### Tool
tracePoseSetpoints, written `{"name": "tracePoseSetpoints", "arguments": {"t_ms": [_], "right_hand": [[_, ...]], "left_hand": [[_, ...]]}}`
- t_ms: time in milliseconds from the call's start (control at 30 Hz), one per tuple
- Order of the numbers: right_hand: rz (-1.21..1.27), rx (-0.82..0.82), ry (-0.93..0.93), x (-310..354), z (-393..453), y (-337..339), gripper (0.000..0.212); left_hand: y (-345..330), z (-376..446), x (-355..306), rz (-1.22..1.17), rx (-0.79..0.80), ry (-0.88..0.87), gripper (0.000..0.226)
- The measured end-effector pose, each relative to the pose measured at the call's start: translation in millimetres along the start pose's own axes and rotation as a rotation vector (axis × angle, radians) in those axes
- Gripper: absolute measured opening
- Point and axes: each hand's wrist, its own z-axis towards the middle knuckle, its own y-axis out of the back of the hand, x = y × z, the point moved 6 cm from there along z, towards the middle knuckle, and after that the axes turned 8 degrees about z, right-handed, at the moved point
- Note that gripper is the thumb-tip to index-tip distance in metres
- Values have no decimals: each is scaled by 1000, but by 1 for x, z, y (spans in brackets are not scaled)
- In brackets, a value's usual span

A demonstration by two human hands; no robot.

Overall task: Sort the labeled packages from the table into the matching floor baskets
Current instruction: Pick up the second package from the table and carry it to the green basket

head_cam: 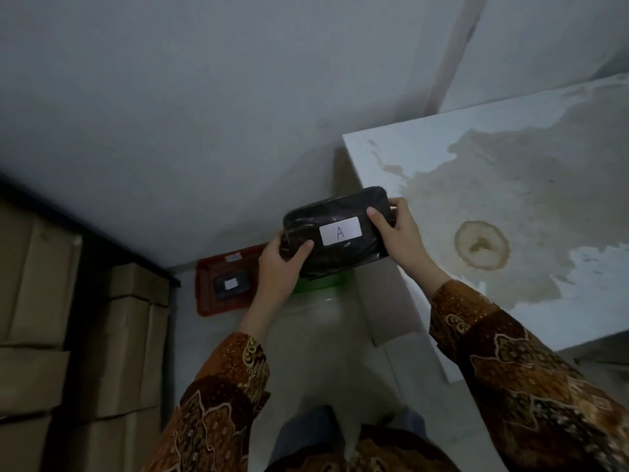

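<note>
Black plastic wraps the package (335, 233), held in the air between both hands beside the table (510, 199) and over a green basket (320, 284) that it mostly hides. Left hand (280, 267) and right hand (396, 233) each clamp an end, thumbs on top. Its long axis runs left to right, far end tipped up slightly; the "A" label (339, 230) faces up. Best to read the basket's label before dropping; the red basket (221, 284), farther left, already holds a package.

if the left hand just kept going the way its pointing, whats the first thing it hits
The left hand points up-right, straight into the black package it already grips; beyond that, likely the table edge, though depth is unclear.
</note>
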Motion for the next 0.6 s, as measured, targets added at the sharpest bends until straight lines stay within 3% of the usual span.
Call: {"name": "tracePoseSetpoints", "arguments": {"t_ms": [100,233,400,600], "right_hand": [[-16,47,-65,-25,-4,-38,19],[-86,93,-156,-71,-7,-76,34],[-172,57,-338,-172,22,-112,41],[-252,114,-589,-359,81,-157,42]], "left_hand": [[30,2,28,2,-167,59,47],[48,12,67,34,-320,147,34],[26,50,157,72,-254,287,35],[-34,138,310,186,-125,443,40]]}}
